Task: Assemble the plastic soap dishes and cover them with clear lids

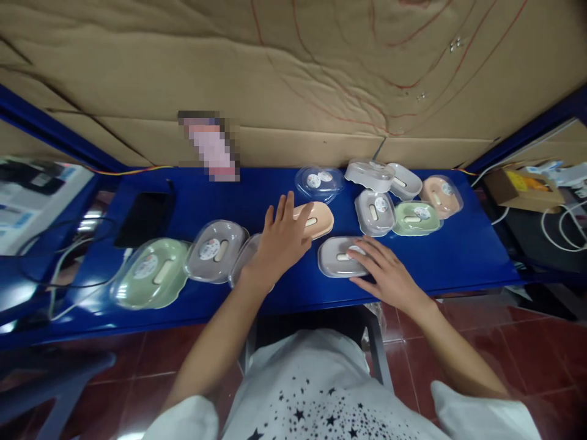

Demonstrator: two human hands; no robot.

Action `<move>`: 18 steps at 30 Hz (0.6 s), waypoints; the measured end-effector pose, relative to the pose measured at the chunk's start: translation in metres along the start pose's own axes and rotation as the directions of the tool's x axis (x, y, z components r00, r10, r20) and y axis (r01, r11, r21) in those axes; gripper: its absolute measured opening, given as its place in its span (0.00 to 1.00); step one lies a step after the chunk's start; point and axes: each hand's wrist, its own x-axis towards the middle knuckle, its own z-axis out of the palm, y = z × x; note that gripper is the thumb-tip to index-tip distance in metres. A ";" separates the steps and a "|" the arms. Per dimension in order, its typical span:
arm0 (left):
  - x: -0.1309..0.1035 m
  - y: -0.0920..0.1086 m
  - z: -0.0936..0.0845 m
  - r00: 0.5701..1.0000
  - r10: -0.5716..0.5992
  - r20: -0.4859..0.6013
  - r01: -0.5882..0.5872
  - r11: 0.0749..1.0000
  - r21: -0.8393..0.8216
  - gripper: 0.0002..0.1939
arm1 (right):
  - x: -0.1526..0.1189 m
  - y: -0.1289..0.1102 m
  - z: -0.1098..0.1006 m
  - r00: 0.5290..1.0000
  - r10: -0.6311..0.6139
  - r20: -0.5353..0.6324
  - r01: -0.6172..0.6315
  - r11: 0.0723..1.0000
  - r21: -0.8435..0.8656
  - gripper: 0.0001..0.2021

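My left hand (pixel 285 235) reaches over the near edge of a peach oval box (pixel 322 215), fingers spread. Its wrist partly covers a grey box in a clear cover (pixel 242 260). On the right, my right hand (pixel 384 269) rests with parted fingers on the right end of a grey covered box (pixel 334 256), which has a white handle piece and a round sticker. Behind the peach box lies a clear lid (pixel 328 186) with round stickers. To the left are another grey covered box (pixel 211 252) and a green one (pixel 153 275).
Several grey, green and peach boxes (pixel 375 212) stand at the back right of the blue table (pixel 463 256). A black phone-like device (pixel 145 219) with a cable lies left. A cardboard wall (pixel 284 85) closes the back; an open carton (pixel 523 189) is far right.
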 end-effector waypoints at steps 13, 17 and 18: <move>-0.049 -0.016 -0.029 0.948 -0.001 -0.318 -0.120 0.925 -0.361 0.33 | -0.020 -0.017 0.021 0.902 0.327 -0.281 -0.306 0.945 0.116 0.34; -0.115 -0.005 -0.020 0.958 0.011 -0.288 -0.159 0.854 -0.495 0.37 | 0.052 -0.006 0.023 0.976 0.131 -0.173 -0.113 0.987 0.111 0.29; -0.129 0.000 -0.012 0.968 0.011 -0.252 -0.147 0.836 -0.529 0.38 | 0.073 -0.001 0.023 0.987 0.092 -0.129 -0.076 0.989 0.123 0.28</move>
